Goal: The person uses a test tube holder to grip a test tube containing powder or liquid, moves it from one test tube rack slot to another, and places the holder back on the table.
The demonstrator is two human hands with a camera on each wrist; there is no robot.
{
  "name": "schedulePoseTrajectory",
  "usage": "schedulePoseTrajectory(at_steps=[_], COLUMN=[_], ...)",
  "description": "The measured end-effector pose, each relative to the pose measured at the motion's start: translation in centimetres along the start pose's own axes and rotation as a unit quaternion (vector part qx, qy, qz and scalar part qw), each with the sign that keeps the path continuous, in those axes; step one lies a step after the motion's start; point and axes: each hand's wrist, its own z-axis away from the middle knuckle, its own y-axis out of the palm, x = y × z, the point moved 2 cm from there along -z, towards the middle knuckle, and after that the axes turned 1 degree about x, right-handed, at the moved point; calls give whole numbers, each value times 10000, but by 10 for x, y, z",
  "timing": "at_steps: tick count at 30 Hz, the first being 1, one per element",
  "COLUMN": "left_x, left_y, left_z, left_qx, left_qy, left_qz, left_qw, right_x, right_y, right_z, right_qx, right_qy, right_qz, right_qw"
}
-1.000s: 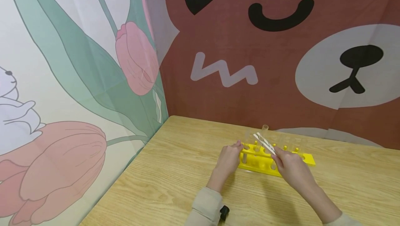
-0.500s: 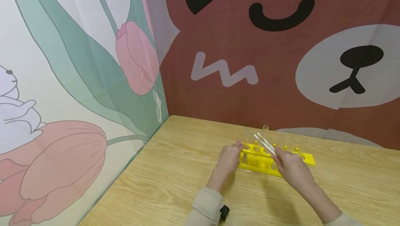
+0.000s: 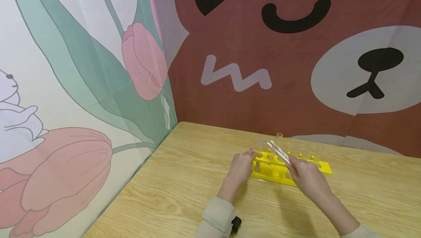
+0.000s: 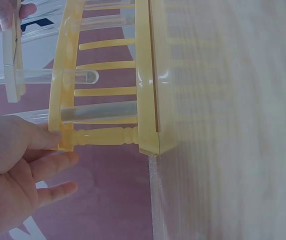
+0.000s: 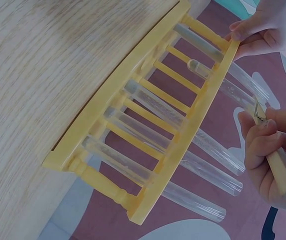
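Observation:
A yellow test tube rack point(image 3: 273, 178) stands on the table. My left hand point(image 3: 241, 166) grips the left end of its upper bar, thumb on the bar in the left wrist view. My right hand point(image 3: 310, 177) holds a wooden test tube clamp point(image 3: 277, 152) with a small metal spring. The clamp's jaws are around a clear test tube point(image 4: 83, 76), which passes through a hole of the upper bar. Its rounded bottom hangs above the rack's base. Another tube point(image 4: 100, 111) stands in the left end hole, its lower end at the base.
Three more clear tubes, among them the end one point(image 5: 193, 200), stand in the rack's right half. A small black object point(image 3: 236, 224) shows beside the left sleeve point(image 3: 217, 216). Printed cloths with a bear point(image 3: 230, 110) and tulips point(image 3: 144, 62) border the wooden table point(image 3: 171, 187).
The clamped tube's top sits very slightly lower than a second ago. Both hands and the rack stay in place.

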Motion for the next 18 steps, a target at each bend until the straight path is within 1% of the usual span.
schedulePoseTrajectory(at_steps=[6,18], left_x=[0,0], left_y=[0,0], left_z=[0,-1], left_qx=[52,35], left_qy=[-39,-26], left_qz=[-4,-20], left_qw=[10000,10000], right_x=[0,-1], right_y=[0,1], right_z=[-1,-1], right_qx=[24,48], right_qy=[19,33], right_qz=[-6,19], right_qw=[10000,10000])
